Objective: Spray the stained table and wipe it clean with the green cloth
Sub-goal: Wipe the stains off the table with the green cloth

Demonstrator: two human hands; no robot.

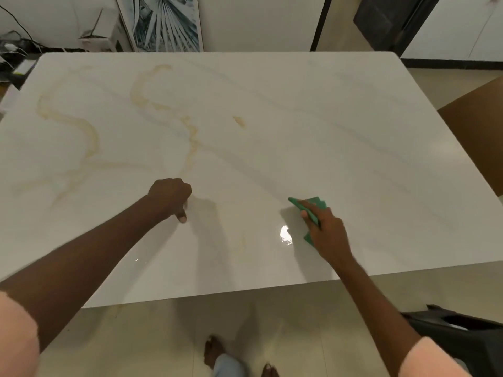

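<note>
right hand [325, 229] presses flat on the green cloth [313, 210], pinning it to the tabletop [299, 118]. left hand [171, 197] rests curled in a fist, holding nothing. yellowish stains [190, 131] lie beyond the left hand.

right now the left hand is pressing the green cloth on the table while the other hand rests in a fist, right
Not quite: the head view shows the right hand pressing the green cloth on the table. The left hand is the one resting in a fist.
</note>
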